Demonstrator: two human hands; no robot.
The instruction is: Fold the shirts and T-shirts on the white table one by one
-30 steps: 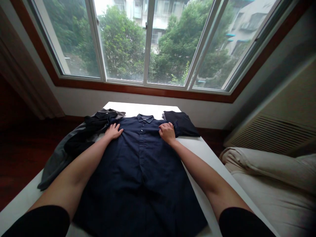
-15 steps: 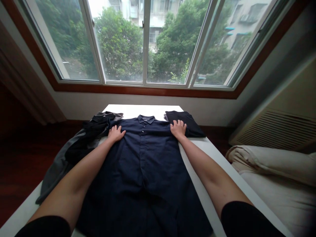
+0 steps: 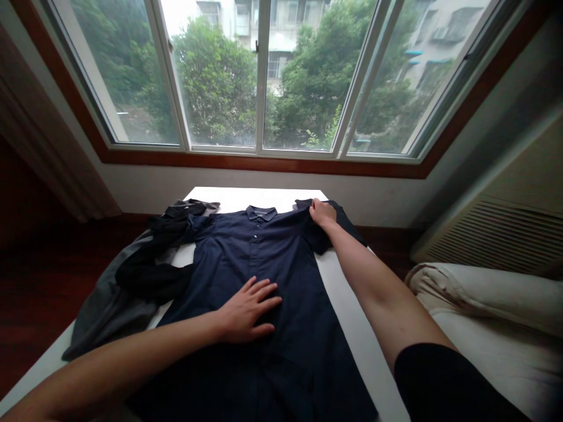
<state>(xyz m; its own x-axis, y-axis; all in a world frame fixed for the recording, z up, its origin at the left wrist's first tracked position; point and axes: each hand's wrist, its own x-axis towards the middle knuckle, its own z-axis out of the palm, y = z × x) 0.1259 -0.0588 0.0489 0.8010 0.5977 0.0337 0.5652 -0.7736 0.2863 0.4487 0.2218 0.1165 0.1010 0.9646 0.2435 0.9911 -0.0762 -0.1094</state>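
Navy button-front shirt [image 3: 229, 252]: lay face-up on the white table [image 3: 338, 284], collar toward the window [image 3: 261, 88]. My left hand [image 3: 246, 313]: had moved from the upper side to mid-front, spread flat, gripping nothing. My right hand [image 3: 322, 212]: had closed on shoulder cloth; work apparently shifted there. Garment heap [image 3: 136, 266]: lay left.

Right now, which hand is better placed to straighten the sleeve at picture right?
Probably the right hand: it looks closed on the shirt by that sleeve, while the left hand is spread over the shirt's middle.
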